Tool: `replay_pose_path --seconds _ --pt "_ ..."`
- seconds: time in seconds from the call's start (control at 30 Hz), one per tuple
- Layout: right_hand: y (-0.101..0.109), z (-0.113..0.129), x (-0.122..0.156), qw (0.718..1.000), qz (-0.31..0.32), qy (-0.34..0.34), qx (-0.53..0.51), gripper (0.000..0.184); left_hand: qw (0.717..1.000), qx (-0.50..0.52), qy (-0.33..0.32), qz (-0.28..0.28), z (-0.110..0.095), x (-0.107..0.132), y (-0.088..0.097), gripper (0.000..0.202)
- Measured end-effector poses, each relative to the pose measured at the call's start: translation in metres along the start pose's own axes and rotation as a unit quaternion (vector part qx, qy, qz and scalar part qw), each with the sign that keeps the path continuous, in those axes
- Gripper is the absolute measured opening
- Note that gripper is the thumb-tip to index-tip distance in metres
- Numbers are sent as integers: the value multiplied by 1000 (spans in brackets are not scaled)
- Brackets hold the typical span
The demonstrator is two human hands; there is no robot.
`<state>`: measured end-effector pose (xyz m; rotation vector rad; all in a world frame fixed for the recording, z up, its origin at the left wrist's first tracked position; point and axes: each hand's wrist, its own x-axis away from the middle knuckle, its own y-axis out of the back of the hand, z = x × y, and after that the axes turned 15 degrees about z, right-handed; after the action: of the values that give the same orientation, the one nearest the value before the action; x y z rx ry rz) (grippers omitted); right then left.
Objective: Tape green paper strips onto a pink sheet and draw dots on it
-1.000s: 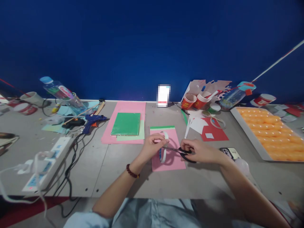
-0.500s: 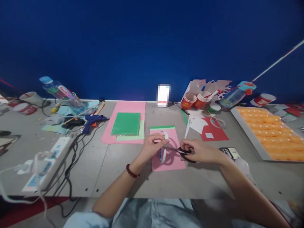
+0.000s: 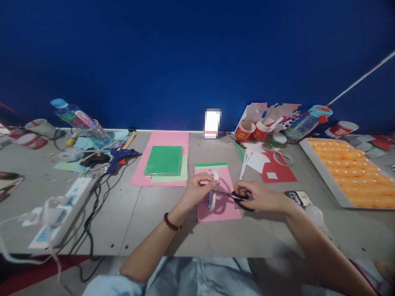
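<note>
My left hand (image 3: 197, 190) is closed on a white ring of tape (image 3: 212, 193) with a blue inner edge, held upright over a pink sheet of paper (image 3: 222, 205). My right hand (image 3: 259, 195) grips black-handled scissors (image 3: 237, 198), whose blades point left and reach the ring. Both hands hover just above the grey table (image 3: 148, 213). A dark bead bracelet circles my left wrist.
A green pad (image 3: 164, 160) lies on a larger pink sheet behind my left hand. Glue gun (image 3: 121, 156), bottle, power strip (image 3: 64, 209) and cables fill the left. Red paper cups (image 3: 254, 130), red paper, a phone (image 3: 298, 198) and a tray of orange balls (image 3: 352, 176) stand right.
</note>
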<state>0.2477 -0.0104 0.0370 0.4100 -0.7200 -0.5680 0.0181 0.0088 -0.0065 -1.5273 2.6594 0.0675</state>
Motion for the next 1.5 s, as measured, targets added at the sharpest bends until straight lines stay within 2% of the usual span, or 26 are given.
replay_pose_path --seconds 0.6,0.87,1.5 --pt "1 -1 0 1000 15 -1 0 17 1000 4 -10 -5 2 -1 1 30" --pt "3 1 -2 1000 16 -1 19 28 1000 10 -1 15 -1 1 1 29" --pt "4 1 1 1000 11 -8 14 15 1000 27 5 12 0 0 2 30"
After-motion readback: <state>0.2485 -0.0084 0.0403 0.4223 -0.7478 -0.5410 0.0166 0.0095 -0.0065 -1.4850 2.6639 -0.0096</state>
